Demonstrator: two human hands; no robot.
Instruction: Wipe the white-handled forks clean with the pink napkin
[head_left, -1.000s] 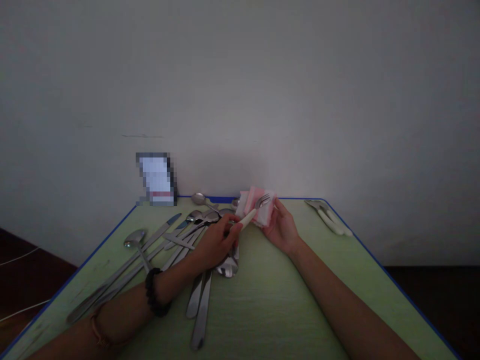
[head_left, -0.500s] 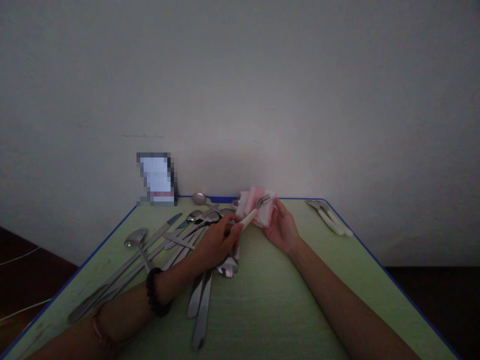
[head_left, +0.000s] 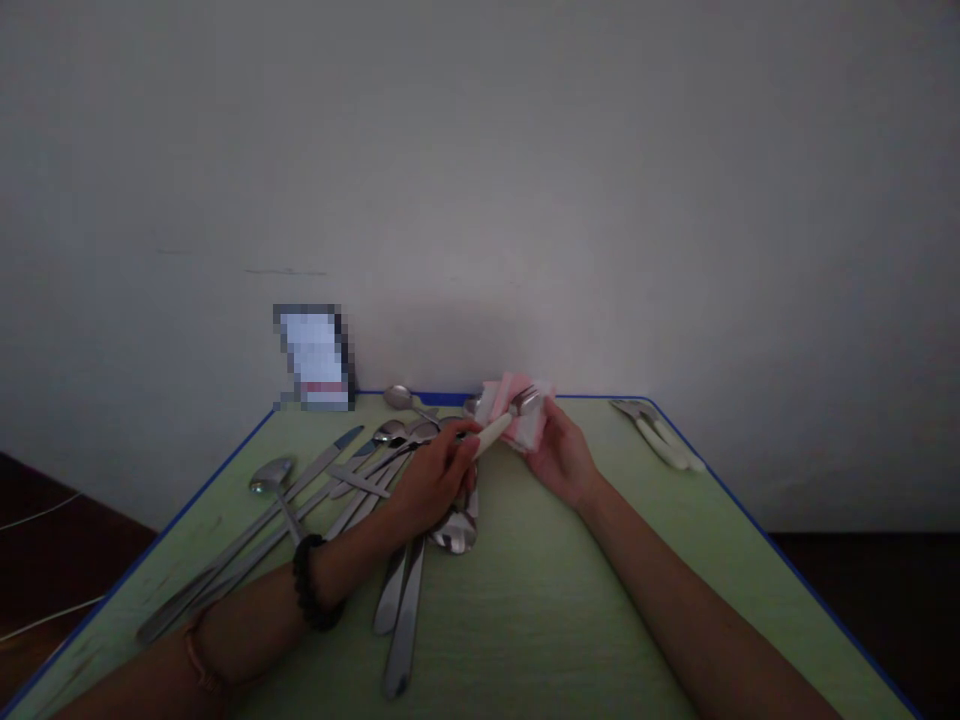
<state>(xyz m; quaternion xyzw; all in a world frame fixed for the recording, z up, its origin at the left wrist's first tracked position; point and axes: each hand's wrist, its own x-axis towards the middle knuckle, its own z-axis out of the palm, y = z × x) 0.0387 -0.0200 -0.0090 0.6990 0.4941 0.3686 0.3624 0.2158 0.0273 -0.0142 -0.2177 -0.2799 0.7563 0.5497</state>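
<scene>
My left hand (head_left: 435, 475) pinches the white handle of a fork (head_left: 495, 432), whose metal tines point up and to the right. Behind the tines is a folded pink and white cloth (head_left: 534, 430), held by my right hand (head_left: 564, 455) with its fingers partly hidden behind it. The fork head lies over the cloth's face. Beneath and beside my left hand a pile of metal cutlery spreads over the table, with a spoon (head_left: 454, 532) just below the hand and a knife (head_left: 401, 640) nearer to me.
A ladle (head_left: 271, 475) and long-handled pieces lie at the left of the green table (head_left: 540, 620). A pixelated, phone-like screen (head_left: 313, 350) stands at the back left. Two white-handled utensils (head_left: 660, 440) rest by the right edge. A wall (head_left: 480, 180) rises behind the table.
My left hand and the fork have shifted very slightly to the left across the cloth. My right hand stays almost in place, still holding the cloth.
</scene>
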